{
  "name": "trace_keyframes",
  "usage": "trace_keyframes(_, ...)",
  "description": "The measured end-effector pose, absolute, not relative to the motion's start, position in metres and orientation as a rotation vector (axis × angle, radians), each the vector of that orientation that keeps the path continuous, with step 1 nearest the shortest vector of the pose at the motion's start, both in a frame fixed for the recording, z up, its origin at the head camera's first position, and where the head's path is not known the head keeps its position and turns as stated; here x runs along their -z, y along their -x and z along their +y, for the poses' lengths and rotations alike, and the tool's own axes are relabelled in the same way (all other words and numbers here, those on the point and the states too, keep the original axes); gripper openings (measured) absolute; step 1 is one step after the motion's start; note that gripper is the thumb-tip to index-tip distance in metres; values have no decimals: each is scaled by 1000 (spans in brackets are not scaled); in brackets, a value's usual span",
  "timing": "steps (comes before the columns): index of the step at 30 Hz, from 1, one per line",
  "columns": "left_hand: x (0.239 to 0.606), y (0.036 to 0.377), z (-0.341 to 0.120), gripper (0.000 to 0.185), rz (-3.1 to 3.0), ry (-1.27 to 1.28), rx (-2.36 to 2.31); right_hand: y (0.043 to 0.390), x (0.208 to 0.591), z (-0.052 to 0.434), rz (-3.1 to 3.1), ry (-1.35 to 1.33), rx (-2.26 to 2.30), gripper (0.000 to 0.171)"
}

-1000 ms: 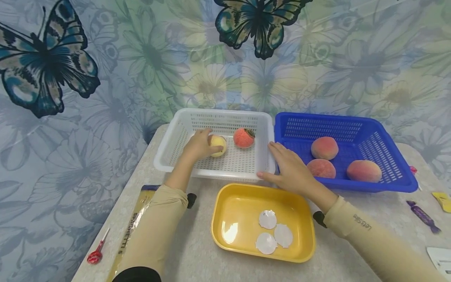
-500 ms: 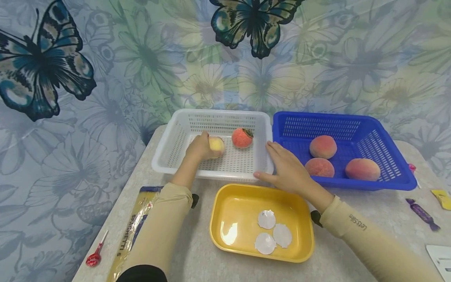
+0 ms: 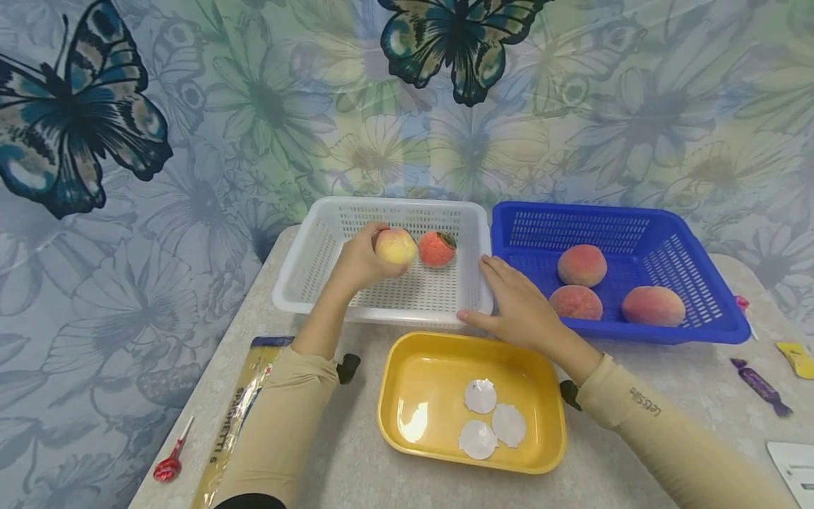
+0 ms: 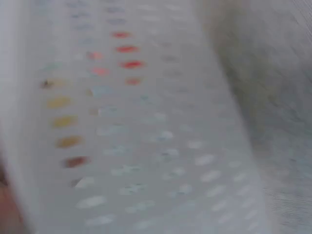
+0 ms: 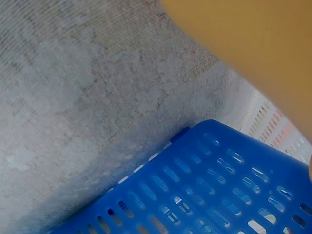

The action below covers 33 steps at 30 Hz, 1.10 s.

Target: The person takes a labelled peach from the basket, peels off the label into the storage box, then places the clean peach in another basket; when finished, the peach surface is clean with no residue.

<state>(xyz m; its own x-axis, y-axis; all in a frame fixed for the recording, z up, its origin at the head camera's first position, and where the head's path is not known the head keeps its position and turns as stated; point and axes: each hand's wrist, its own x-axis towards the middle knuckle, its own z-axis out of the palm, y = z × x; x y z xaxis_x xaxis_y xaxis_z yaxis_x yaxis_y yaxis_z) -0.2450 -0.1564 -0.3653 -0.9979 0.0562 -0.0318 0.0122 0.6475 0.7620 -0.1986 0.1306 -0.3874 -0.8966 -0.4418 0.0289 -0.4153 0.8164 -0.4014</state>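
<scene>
Peaches (image 3: 396, 247): left hand (image 3: 362, 263) grips 1, blue basket (image 3: 723, 332) holds 3; right hand (image 3: 520, 304), thumb spread.

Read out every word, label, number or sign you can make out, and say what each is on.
"SPAGHETTI": long gold plastic packet; the character after it is too blurred.
"Lets...": beige fabric right sleeve; the remaining letters are unclear.
Too small or blurred: any markings on the flat white card, purple twisted candy wrapper and small yellow packet.
Neither wrist view shows readable text.
</scene>
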Motion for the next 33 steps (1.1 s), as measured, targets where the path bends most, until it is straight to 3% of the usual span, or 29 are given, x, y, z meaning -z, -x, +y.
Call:
trace_keyframes(9, 338, 196, -147, 79, 2487, -526, -1829, 194, 378, 137, 2860, 781, 854, 87)
trace_keyframes(15, 328, 165, -138, 85, 2237, -792, -2057, 176, 351, 137, 2783, 969, 1235, 65)
trace_keyframes(19, 325, 147, -132, 87, 2110, -926, -2137, 159, 334, 134, 2728, 1126, 1474, 62)
trace_keyframes(26, 322, 127, -122, 88, 2005, -951, -2161, 136, 314, 127, 2743, 1466, 1514, 54)
trace_keyframes(33, 328, 122, -119, 87, 1936, -928, -2169, 134, 306, 125, 2811, 1810, 1496, 43)
